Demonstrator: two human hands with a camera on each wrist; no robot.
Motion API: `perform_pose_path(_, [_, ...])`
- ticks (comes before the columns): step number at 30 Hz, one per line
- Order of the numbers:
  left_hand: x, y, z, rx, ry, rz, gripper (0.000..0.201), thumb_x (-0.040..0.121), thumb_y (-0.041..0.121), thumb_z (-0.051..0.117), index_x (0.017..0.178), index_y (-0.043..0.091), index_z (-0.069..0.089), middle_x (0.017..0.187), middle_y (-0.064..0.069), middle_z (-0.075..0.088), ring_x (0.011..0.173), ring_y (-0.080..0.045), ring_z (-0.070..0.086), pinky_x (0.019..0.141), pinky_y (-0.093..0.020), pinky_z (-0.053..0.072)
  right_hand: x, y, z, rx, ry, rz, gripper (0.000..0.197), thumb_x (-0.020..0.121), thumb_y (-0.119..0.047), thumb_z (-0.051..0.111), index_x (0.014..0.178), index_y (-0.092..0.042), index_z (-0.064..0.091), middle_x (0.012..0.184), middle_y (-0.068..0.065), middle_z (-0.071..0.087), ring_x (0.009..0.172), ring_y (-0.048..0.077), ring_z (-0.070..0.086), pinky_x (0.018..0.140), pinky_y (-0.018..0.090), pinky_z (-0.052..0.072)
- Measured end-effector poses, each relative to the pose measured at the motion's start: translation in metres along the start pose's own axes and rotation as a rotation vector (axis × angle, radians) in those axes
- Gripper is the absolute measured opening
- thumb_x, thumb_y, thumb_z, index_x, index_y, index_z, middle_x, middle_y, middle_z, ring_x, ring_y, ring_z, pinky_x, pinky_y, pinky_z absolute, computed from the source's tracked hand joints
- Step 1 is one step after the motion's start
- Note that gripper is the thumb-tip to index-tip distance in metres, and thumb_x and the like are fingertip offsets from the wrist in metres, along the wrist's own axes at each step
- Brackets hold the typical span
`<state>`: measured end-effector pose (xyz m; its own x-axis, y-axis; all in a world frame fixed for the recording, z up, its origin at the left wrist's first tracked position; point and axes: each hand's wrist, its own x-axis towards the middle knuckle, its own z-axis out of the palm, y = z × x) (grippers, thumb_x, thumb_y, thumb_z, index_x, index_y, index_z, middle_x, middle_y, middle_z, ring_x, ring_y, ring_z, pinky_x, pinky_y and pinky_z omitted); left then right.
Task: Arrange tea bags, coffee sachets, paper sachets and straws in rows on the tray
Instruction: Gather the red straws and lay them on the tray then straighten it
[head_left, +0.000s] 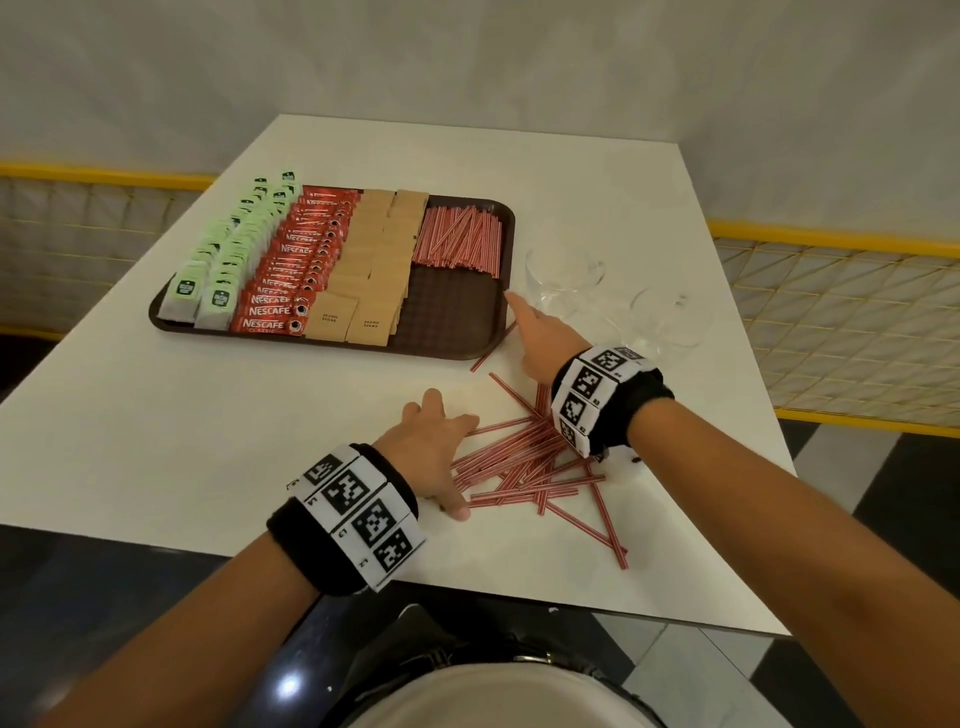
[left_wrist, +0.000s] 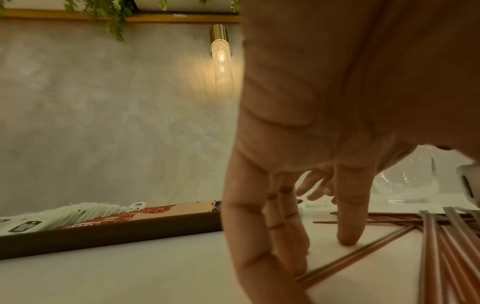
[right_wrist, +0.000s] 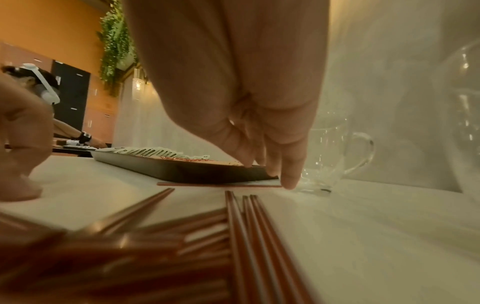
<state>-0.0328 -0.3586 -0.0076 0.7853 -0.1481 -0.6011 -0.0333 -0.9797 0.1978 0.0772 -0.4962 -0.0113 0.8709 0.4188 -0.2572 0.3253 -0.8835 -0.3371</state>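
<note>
Loose straws (head_left: 524, 467) lie scattered on the table (head_left: 208, 441), near the tray (head_left: 452, 322). More straws sit bunched in the tray's far right part, beside brown paper sachets (head_left: 363, 270), red coffee sachets (head_left: 296, 270) and green tea bags (head_left: 228, 249) in rows. Left hand (head_left: 434, 441) rests spread on the loose pile, fingers straight, gripping nothing. Right hand (head_left: 545, 338) points one straight finger at a straw by the tray's right edge, holding nothing. Two glass cups (head_left: 566, 275) stand right of the tray.
</note>
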Motion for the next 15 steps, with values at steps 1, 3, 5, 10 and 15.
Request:
perform_pose_path(1, [0.000, 0.000, -0.001, -0.019, 0.004, -0.002, 0.101, 0.067, 0.035, 0.083, 0.147, 0.023, 0.023, 0.132, -0.009, 0.025, 0.127, -0.028, 0.026, 0.103, -0.043, 0.038, 0.002, -0.001, -0.001, 0.006, -0.004, 0.013, 0.070, 0.093, 0.004, 0.036, 0.150, -0.013, 0.001, 0.136, 0.023, 0.043, 0.116, 0.033, 0.051, 0.095, 0.033, 0.040])
perform_pose_path(3, [0.000, -0.001, -0.001, -0.047, 0.009, -0.004, 0.099, 0.068, 0.033, 0.083, 0.147, 0.024, 0.025, 0.131, -0.008, 0.026, 0.127, -0.027, 0.028, 0.104, -0.042, 0.038, 0.004, -0.003, -0.001, 0.014, -0.013, 0.026, 0.067, 0.095, 0.001, 0.035, 0.151, -0.013, 0.000, 0.121, 0.024, 0.054, 0.096, 0.031, 0.056, 0.084, 0.033, 0.043])
perform_pose_path(5, [0.000, -0.002, -0.001, -0.066, 0.017, -0.004, 0.098, 0.068, 0.032, 0.083, 0.147, 0.025, 0.025, 0.130, -0.008, 0.026, 0.126, -0.027, 0.029, 0.104, -0.043, 0.038, 0.003, -0.002, 0.001, -0.011, -0.020, 0.028, 0.065, 0.095, -0.003, 0.034, 0.151, -0.013, 0.001, 0.116, 0.023, 0.056, 0.089, 0.029, 0.055, 0.078, 0.032, 0.041])
perform_pose_path(10, [0.001, -0.003, 0.000, -0.089, 0.031, 0.012, 0.100, 0.067, 0.031, 0.084, 0.147, 0.023, 0.024, 0.129, -0.007, 0.027, 0.125, -0.026, 0.032, 0.102, -0.043, 0.040, -0.014, 0.004, 0.005, -0.180, -0.040, -0.029, 0.050, 0.094, -0.008, 0.039, 0.142, -0.012, 0.025, 0.111, 0.015, 0.058, 0.100, 0.032, 0.058, 0.078, 0.036, 0.045])
perform_pose_path(15, [0.002, -0.002, -0.003, -0.101, 0.034, 0.043, 0.096, 0.075, 0.030, 0.078, 0.148, 0.017, 0.018, 0.132, -0.008, 0.027, 0.123, -0.025, 0.040, 0.101, -0.038, 0.042, -0.047, 0.011, 0.005, -0.119, -0.021, -0.069, 0.048, 0.096, -0.011, 0.039, 0.142, -0.018, 0.029, 0.121, 0.011, 0.055, 0.105, 0.030, 0.056, 0.088, 0.041, 0.048])
